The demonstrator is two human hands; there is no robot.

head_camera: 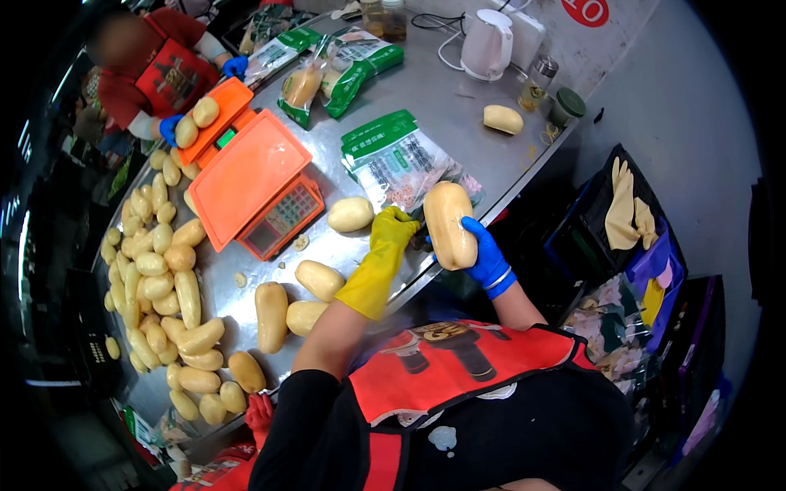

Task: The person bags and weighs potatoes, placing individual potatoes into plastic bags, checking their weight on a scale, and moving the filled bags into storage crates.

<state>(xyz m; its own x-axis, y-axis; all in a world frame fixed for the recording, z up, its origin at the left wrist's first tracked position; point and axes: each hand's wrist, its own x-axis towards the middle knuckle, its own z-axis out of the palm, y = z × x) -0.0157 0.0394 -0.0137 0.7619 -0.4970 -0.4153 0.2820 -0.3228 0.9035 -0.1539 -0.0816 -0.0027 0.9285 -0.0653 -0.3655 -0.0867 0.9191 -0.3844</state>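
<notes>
My right hand point(488, 258), in a blue glove, holds a large peeled lotus root segment point(451, 224) above the table's edge. Just left of it is my left hand point(393, 227), in a yellow rubber glove, its fingers curled beside a small dark object I cannot identify. Whether it grips that object is unclear. Beyond both hands a printed plastic bag with a green top point(399, 159) lies flat on the metal table point(442, 92). One lotus root segment point(350, 214) rests beside my left glove, and others point(319, 280) lie near my left forearm.
An orange scale point(252, 178) stands left of the bag, beside a large pile of lotus roots point(153, 264). Across the table a co-worker's blue-gloved hand point(169, 130) touches roots on another scale. A kettle point(487, 46) and jars stand at the back. Crates with gloves point(623, 202) are at right.
</notes>
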